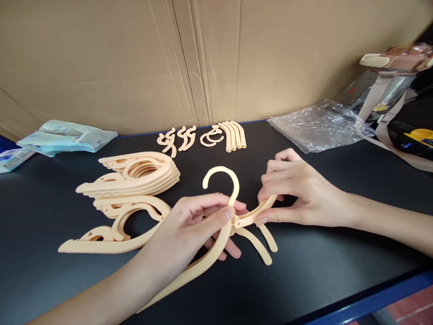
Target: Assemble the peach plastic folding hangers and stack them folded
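A cream plastic hanger [209, 258] with a curved hook is held above the black table, its hook pointing up. My left hand [199, 221] pinches it at the joint below the hook, thumb on top. My right hand [294, 189] grips a short curved arm [255, 214] that meets the joint from the right. Two thin curved strips [257, 246] lie just beneath the joint. Left of my left hand, folded cream hangers [135, 180] are stacked, with more folded ones [111, 245] in front of them.
Small cream hooks [211, 136], curved strips [235, 135] and short S-shaped pieces [184, 137] lie at the table's back. Clear plastic film [316, 126] and a strapped bottle [392, 85] stand at the right. A pale blue packet [67, 136] is back left, before a cardboard wall [135, 63].
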A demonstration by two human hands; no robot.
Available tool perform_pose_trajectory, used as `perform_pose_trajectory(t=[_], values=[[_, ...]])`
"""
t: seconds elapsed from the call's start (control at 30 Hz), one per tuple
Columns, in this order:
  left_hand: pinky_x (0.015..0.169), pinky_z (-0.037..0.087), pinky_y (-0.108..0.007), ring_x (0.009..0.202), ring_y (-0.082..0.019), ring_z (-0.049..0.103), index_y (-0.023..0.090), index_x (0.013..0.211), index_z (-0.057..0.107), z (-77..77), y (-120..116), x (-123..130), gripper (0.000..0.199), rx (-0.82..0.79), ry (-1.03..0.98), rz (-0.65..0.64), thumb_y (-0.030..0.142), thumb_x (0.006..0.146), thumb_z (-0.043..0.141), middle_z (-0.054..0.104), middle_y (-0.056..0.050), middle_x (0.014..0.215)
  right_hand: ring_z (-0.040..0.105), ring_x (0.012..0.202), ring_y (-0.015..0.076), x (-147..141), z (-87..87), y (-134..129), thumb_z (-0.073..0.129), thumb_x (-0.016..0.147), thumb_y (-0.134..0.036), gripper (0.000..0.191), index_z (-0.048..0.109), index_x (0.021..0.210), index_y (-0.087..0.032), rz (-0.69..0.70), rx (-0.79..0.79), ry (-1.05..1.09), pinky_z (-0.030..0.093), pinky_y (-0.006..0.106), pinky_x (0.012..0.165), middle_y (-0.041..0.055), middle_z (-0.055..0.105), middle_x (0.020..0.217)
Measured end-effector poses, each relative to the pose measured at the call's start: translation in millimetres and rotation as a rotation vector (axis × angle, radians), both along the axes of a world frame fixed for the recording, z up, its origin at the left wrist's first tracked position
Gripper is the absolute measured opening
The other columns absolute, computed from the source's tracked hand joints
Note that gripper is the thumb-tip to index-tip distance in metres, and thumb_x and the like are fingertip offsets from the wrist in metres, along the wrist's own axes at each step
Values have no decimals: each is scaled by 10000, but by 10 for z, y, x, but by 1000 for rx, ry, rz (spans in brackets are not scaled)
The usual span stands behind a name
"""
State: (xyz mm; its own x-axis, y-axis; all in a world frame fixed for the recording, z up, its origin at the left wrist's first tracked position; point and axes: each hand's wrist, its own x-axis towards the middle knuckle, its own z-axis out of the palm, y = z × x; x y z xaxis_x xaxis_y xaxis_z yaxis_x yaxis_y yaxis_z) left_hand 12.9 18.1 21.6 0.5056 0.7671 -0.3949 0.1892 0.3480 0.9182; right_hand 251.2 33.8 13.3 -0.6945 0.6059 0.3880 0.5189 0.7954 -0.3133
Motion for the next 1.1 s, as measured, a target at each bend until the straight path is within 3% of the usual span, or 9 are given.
perform_pose_trajectory(t=[0.17,0.27,0.57,0.77,0.87,0.97,1.03,1.1], values=[[562,558,-196,613,-149,746,210,929,781,-36,0,-13,247,7,4,13,430,899,672,768,-30,962,447,601,104,-23,46,-46,531,980,-560,474,639,700,-194,-40,-49,-8,257,357,772,-58,555,563],[561,550,-185,616,-151,746,209,976,796,-30,-4,-16,243,-4,13,17,406,882,691,783,-30,861,433,597,104,-30,65,-57,548,970,-562,473,643,687,-195,-49,-67,6,250,353,759,-61,565,565],[548,522,-187,578,-164,724,161,867,792,26,-3,-11,253,8,39,18,383,864,673,730,-32,591,446,607,107,-18,30,-37,572,958,-555,444,646,706,-197,-55,9,-14,258,353,767,-65,529,558],[539,531,-190,619,-127,698,223,1114,715,-23,-51,-3,322,44,27,-21,453,896,659,727,-16,901,469,627,118,99,85,120,608,928,-573,434,624,707,-200,-49,28,10,293,369,803,-56,557,585],[472,466,-168,522,-75,562,273,1155,675,-47,-96,4,348,199,141,-37,409,839,725,659,35,836,470,659,146,209,133,214,636,853,-667,490,587,686,-209,-95,95,-22,308,390,819,-44,554,589],[464,401,-165,514,-79,467,269,1093,698,-56,-130,1,231,498,268,-85,329,874,655,593,54,698,495,740,184,264,155,248,611,831,-716,510,599,713,-220,-132,166,-91,326,425,851,-17,583,659],[482,404,-175,525,-91,467,272,1111,697,-58,-139,-12,235,659,321,-124,291,895,607,566,55,668,559,901,242,257,150,238,604,851,-695,469,662,841,-230,-164,228,-94,344,486,924,38,665,876],[500,412,-181,521,-90,471,275,1157,684,-63,-140,-29,270,751,364,-173,263,904,589,569,56,681,546,1163,339,232,137,215,623,858,-663,470,677,1056,-240,-187,296,-68,318,592,1033,116,640,1226]])
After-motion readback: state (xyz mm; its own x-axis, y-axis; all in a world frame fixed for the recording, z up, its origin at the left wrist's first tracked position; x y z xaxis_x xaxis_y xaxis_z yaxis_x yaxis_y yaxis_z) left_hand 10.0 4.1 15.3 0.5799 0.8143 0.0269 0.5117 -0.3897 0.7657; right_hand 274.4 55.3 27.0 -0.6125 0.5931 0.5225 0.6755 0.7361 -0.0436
